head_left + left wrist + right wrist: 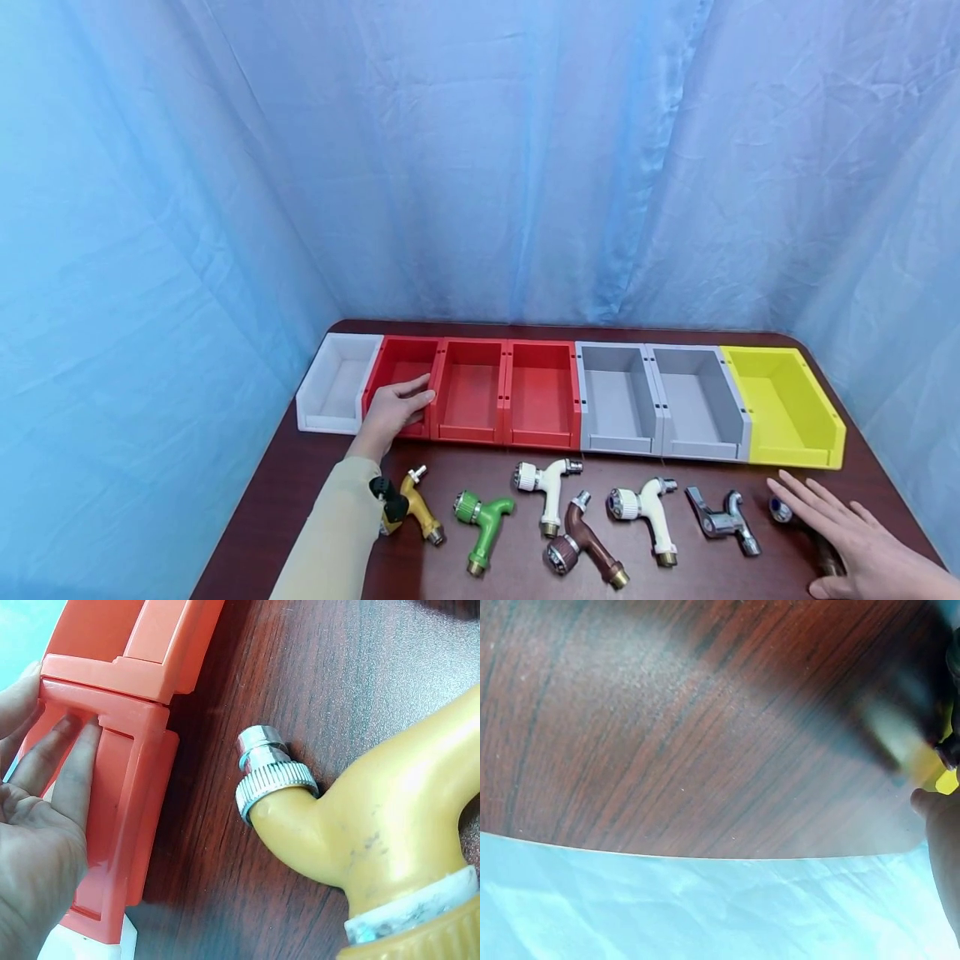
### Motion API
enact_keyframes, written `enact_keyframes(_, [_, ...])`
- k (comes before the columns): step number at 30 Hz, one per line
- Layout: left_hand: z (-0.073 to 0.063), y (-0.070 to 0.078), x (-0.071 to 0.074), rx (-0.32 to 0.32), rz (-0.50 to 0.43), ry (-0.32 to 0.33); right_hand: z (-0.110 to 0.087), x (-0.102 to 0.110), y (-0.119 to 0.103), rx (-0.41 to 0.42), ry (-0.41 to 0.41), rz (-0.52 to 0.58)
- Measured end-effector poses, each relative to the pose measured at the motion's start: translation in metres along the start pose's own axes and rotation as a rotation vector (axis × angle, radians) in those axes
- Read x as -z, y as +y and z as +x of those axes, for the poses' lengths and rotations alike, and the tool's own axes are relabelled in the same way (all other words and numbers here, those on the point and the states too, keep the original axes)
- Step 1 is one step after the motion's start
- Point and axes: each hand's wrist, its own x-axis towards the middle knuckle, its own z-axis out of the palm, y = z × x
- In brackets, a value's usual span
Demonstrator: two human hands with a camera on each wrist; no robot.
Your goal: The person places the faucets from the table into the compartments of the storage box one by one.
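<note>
My left hand (392, 410) reaches into the leftmost red bin (408, 350), its fingers fairly straight and touching the wall shared with the middle red bin (471, 379). In the left wrist view those fingers (75, 772) lie inside the bin, and no object shows in them. A yellow tap (397, 802) lies on the table beside that bin. My right hand (870, 533) is spread over a dark tap (825, 552) at the table's right, hiding part of it. Whether the palm touches the tap cannot be seen. In the right wrist view only the thumb side (941, 825) shows.
Across the back stand a white bin (341, 379), a right-hand red bin (542, 383), two grey bins (618, 400) and a yellow bin (783, 400). In front lie a green tap (486, 529), white taps (551, 492), a brown tap (588, 537) and a chrome tap (726, 522). Blue curtains (525, 167) surround the table.
</note>
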Motion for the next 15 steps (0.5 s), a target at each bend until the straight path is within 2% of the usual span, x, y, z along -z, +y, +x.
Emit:
enact_keyframes(3, [0.0, 0.0, 0.0, 0.004, -0.002, 0.002, 0.0, 0.002, 0.001, 0.014, -0.021, 0.006])
enact_keyframes(10, [0.0, -0.001, 0.0, -0.002, 0.002, 0.003, 0.003, 0.003, 0.009, 0.26, 0.047, -0.078])
enact_keyframes(13, [-0.001, -0.001, 0.0, -0.003, 0.0, -0.001, 0.004, 0.005, 0.012, 0.287, 0.049, -0.102])
enact_keyframes(15, [-0.001, -0.001, 0.0, -0.003, -0.001, -0.003, 0.003, 0.006, 0.012, 0.258, 0.027, -0.117])
